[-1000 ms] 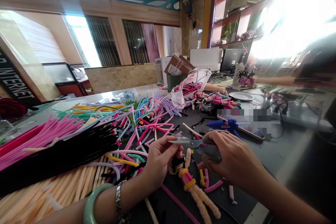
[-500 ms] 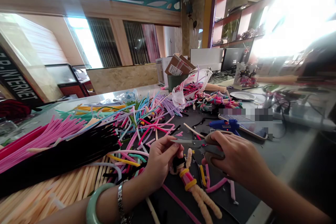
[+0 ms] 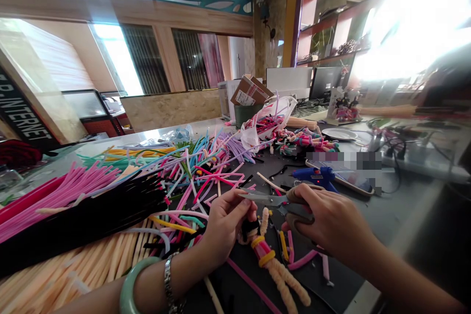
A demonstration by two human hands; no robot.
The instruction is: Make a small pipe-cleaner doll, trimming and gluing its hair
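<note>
My right hand (image 3: 327,216) grips a pair of scissors (image 3: 267,199) by its brownish handles, the blades pointing left and partly apart. The upper blade's tip reaches the fingertips of my left hand (image 3: 227,223), which are pinched together. Whatever they hold is too small or hidden to make out. Just below the blades, a pipe-cleaner doll (image 3: 263,251) lies on the dark table, with beige limbs, a pink body, yellow bands and a black patch at its head. My left fingers partly cover its upper end.
Black pipe cleaners (image 3: 91,213), beige pipe cleaners (image 3: 73,270) and pink pipe cleaners (image 3: 77,181) lie in bundles at left. Behind the scissors is a blue glue gun (image 3: 312,174). Farther back stand a plastic bag (image 3: 281,110) and a cardboard box (image 3: 252,92). Cut pink pieces (image 3: 303,259) lie near the doll.
The scissors have shifted very slightly, their blades a little closer together. Both hands and the doll stay almost where they were.
</note>
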